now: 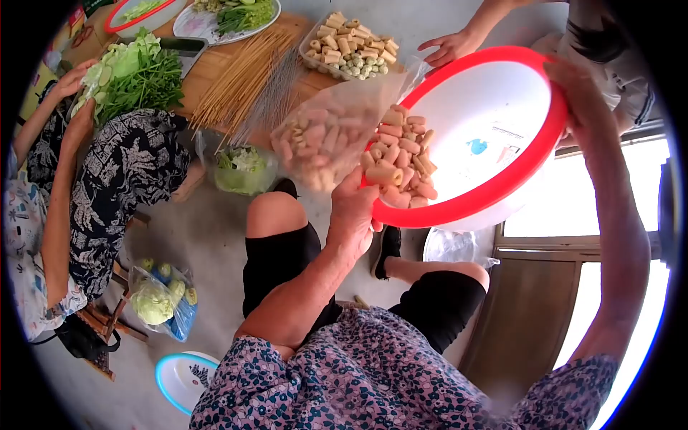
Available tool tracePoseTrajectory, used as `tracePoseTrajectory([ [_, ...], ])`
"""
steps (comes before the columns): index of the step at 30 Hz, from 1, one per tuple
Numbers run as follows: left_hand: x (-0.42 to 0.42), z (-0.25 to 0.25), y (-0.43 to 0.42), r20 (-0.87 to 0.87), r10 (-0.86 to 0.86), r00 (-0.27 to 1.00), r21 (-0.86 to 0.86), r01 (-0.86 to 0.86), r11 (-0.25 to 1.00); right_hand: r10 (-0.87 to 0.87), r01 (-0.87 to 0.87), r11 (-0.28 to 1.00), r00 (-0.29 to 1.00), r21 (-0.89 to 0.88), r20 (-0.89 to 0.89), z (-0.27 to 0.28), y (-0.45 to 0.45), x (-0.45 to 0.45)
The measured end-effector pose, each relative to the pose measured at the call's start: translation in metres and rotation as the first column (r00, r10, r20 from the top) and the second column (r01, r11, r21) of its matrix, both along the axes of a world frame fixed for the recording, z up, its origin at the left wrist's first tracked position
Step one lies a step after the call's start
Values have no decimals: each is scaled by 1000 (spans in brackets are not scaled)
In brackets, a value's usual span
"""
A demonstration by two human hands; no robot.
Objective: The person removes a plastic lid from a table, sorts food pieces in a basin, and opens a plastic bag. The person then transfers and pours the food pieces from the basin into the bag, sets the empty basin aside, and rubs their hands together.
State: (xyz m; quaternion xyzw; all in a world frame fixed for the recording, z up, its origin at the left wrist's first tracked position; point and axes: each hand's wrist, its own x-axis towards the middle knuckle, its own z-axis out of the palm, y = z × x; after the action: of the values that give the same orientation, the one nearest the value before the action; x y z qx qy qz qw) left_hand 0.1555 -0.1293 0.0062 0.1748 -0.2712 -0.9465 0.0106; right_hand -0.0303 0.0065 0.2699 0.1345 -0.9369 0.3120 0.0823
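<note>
A white basin (476, 115) with a red rim is tilted steeply in front of me, its low side to the left. Short cut sausage pieces (401, 158), pink and tan, are heaped at that low side. Against it hangs a clear plastic bag (315, 132) with more such pieces inside. My left hand (352, 211) is closed on the basin's lower left rim, beside the bag; whether it also grips the bag's edge I cannot tell. My right hand (573, 93) is closed around the rim on the far right, its fingers partly hidden behind the basin.
Another person's hand (448, 49) is near the basin's upper rim. On the wooden table (193, 89) lie skewers (247, 79) and a tray of cut food (351, 43). At left, someone holds leafy greens (143, 79). Bagged vegetables (161, 297) and a blue-rimmed basin (185, 380) are low on the left.
</note>
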Motion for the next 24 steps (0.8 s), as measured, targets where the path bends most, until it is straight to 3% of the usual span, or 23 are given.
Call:
tracePoseTrajectory([
  [1,2,6,-3,9,-3,1000,3,3,1000,37,-76,980,977,182,210,23,0,-6],
  [3,5,15,-7,-110,30,993,40,-25,999,113,-164,979,933,124,340,42,3,2],
  [4,3,7,-2,-68,24,997,41,-21,999,48,-74,994,955,76,294,30,10,-5],
  [5,0,4,0,-80,30,996,34,-28,999,137,-137,991,989,-2,58,3,24,-21],
  [7,0,8,0,20,24,1000,4,-24,1000,69,-65,997,993,-42,99,-1,10,-7],
  [9,1,5,1,17,27,999,16,-28,999,147,-165,986,939,30,310,42,19,-13],
  [11,0,2,3,13,8,1000,17,-8,1000,146,-174,983,928,52,344,29,-3,20],
  [13,-5,-2,3,-3,10,1000,20,-10,1000,55,-69,994,986,84,158,0,0,16],
  [14,-5,0,0,-27,13,1000,21,-13,1000,-30,26,997,998,-77,-49,-11,-17,25],
  [17,4,1,0,-47,-3,999,37,5,999,231,-223,973,952,-61,200,27,-16,41],
  [19,4,6,4,-26,11,1000,20,-10,1000,96,-101,993,992,57,81,8,2,19],
  [21,1,-2,5,-11,8,1000,13,-7,1000,64,-68,998,981,17,183,-3,6,16],
  [22,0,-3,4,-11,-10,1000,0,10,1000,-23,23,1000,999,11,36,-4,4,22],
  [24,0,-5,3,-2,-32,999,-9,32,999,19,-22,999,996,26,86,13,3,29],
])
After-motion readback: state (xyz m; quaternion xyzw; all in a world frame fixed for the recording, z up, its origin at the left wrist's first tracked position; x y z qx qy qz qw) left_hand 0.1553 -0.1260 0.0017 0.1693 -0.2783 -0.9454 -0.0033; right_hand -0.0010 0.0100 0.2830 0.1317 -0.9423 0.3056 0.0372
